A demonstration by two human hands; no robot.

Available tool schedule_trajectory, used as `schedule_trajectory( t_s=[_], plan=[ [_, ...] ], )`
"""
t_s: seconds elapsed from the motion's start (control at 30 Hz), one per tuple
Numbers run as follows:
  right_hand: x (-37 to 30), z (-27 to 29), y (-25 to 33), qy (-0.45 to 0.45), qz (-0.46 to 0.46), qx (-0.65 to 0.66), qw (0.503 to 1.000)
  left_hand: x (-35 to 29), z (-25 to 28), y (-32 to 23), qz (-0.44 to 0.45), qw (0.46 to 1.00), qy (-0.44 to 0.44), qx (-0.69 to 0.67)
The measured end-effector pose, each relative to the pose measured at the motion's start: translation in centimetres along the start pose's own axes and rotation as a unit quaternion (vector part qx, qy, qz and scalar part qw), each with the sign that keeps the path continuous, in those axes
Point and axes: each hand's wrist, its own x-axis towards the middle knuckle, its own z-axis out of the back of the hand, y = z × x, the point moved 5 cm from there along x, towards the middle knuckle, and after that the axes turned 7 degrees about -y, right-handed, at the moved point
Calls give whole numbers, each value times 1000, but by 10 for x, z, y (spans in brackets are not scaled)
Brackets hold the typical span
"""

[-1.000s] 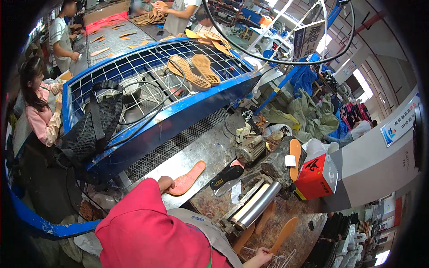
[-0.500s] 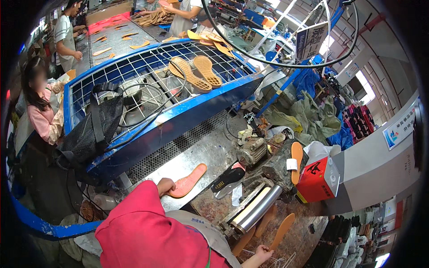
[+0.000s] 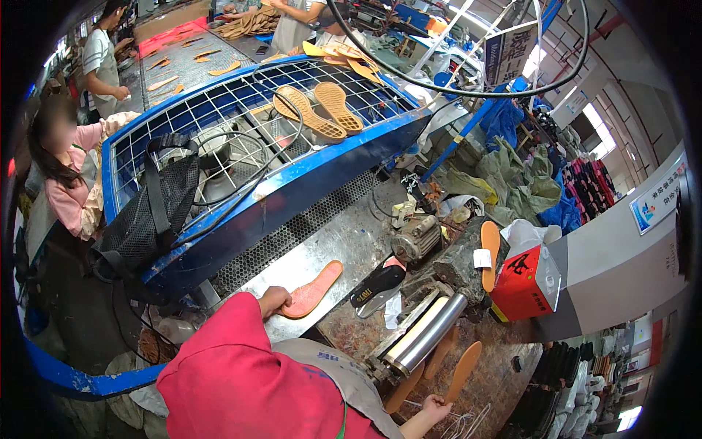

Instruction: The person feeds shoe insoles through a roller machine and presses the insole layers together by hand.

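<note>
My left hand pinches the near edge of a flat pink, orange-rimmed insole stretching just beyond it; right hand pinches a tan, sole-shaped sheet extending ahead; both probably light, flexible; edge hold suits.

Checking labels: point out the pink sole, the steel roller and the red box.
Pink sole [image 3: 312,293], head view: middle of its upper face.
Steel roller [image 3: 431,334], head view: shiny curved side.
Red box [image 3: 521,286], head view: red side.
</note>
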Motion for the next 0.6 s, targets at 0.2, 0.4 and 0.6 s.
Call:
schedule_trajectory(
  t_s=[0.2,0.4,0.6],
  plan=[
    [-23,-6,-2,30,-9,-2,999,6,2,6,-19,999,7,32],
    [-18,4,1,20,-15,-7,1000,12,3,14,-15,999,31,24],
    [-9,8,4,50,-46,7,998,8,0,6,3,1000,8,24]
  ],
)
